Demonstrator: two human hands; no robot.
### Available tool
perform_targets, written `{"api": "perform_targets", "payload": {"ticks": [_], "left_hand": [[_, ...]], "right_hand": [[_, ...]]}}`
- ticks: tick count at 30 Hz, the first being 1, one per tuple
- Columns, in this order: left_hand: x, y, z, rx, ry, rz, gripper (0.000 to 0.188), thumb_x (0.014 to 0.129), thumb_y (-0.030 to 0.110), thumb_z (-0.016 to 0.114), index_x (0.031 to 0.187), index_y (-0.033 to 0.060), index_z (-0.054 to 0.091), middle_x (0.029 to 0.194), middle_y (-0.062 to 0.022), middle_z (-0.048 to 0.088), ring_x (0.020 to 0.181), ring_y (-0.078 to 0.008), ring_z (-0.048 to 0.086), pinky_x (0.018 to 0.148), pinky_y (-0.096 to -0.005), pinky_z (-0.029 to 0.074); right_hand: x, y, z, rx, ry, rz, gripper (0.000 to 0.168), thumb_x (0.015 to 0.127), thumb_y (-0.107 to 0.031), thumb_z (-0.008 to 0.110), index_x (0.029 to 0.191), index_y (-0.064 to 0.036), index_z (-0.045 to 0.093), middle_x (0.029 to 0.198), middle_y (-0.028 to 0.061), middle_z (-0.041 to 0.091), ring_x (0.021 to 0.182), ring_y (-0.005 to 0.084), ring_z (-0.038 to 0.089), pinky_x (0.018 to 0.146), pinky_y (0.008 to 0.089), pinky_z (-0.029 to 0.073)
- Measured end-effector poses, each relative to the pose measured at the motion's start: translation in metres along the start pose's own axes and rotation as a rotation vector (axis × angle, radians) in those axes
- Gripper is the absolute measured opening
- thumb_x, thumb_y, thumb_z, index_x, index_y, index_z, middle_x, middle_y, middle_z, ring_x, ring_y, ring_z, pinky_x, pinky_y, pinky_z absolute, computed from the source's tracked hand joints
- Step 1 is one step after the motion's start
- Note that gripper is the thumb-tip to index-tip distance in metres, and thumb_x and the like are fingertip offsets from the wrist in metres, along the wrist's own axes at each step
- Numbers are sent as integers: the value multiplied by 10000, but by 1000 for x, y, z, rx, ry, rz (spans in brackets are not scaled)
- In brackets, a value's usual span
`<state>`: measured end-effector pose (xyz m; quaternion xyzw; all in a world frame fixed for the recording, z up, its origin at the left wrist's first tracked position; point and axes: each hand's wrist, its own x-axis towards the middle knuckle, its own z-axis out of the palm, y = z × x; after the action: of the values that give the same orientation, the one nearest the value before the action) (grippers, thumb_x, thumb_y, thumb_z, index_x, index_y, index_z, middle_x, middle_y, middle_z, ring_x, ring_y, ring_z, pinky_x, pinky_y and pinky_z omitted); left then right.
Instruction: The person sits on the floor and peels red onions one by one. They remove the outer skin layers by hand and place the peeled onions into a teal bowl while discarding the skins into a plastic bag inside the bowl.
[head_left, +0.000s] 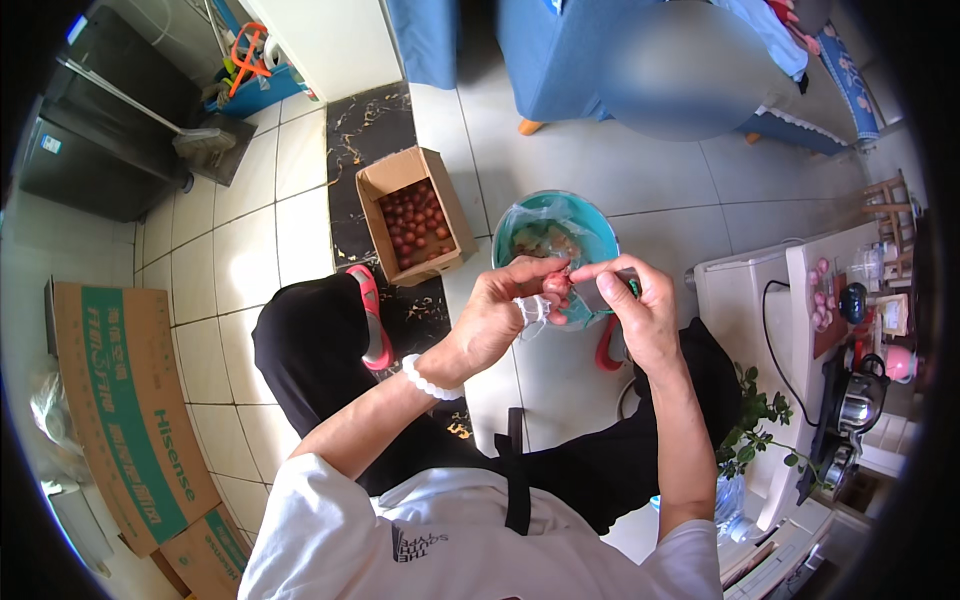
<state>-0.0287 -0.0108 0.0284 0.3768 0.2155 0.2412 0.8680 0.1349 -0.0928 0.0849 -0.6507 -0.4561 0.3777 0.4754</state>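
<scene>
My left hand (491, 319) holds a small, round, reddish fruit or bulb (556, 284) at its fingertips. White gauze or netting (533, 311) is wrapped around one of its fingers. My right hand (637, 304) grips a small knife, its flat grey blade (595, 295) beside the round piece and a bit of green showing at the handle. The right forefinger reaches to the top of the piece. Both hands are above a teal bucket (592, 205) lined with a clear plastic bag, with brownish scraps (546, 241) inside.
An open cardboard box (390, 169) of small round red produce (414, 219) stands left of the bucket. A counter (757, 277) with a kettle (861, 401) is on the right, near a leafy plant (757, 416). Large cartons (124, 405) line the left; blue-covered furniture (551, 64) stands ahead.
</scene>
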Motion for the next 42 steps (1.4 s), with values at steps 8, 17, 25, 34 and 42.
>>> {"api": "perform_targets", "payload": {"ticks": [8, 17, 25, 34, 42], "left_hand": [[3, 3, 7, -15, 163, 26, 333, 822, -53, 628, 1139, -18, 529, 993, -98, 600, 903, -174, 615, 805, -309, 545], [-1, -1, 11, 100, 206, 31, 268, 800, -55, 657, 1024, -30, 511, 939, -122, 644, 849, -174, 642, 771, -296, 547], [-4, -10, 14, 191, 257, 63, 264, 795, -58, 663, 1005, -37, 505, 955, -122, 642, 866, -155, 632, 773, -279, 538], [-2, -7, 14, 229, 226, 89, 241, 809, -65, 644, 1017, -57, 521, 943, -121, 641, 858, -146, 626, 759, -283, 538], [-5, -8, 16, 217, 219, 69, 237, 827, -55, 626, 1047, -64, 539, 968, -127, 644, 868, -154, 629, 771, -284, 544]], "right_hand": [[4, 3, 8, 27, 32, -19, 195, 923, -160, 557, 918, 17, 639, 860, 68, 675, 757, 79, 560, 705, 233, 448], [-1, 10, 9, 52, 81, 15, 175, 915, -131, 567, 881, 31, 623, 848, 77, 685, 767, 92, 594, 718, 249, 477], [-5, 11, 22, -15, 147, -53, 179, 917, -117, 563, 806, 21, 583, 814, 79, 677, 706, 78, 544, 671, 252, 452], [1, 19, 19, 32, 178, -68, 187, 916, -127, 570, 817, 29, 596, 701, 67, 635, 635, 77, 514, 601, 251, 433], [-1, 21, 19, 16, 161, -48, 197, 919, -127, 566, 792, 24, 564, 701, 60, 617, 642, 70, 495, 598, 251, 425]]}}
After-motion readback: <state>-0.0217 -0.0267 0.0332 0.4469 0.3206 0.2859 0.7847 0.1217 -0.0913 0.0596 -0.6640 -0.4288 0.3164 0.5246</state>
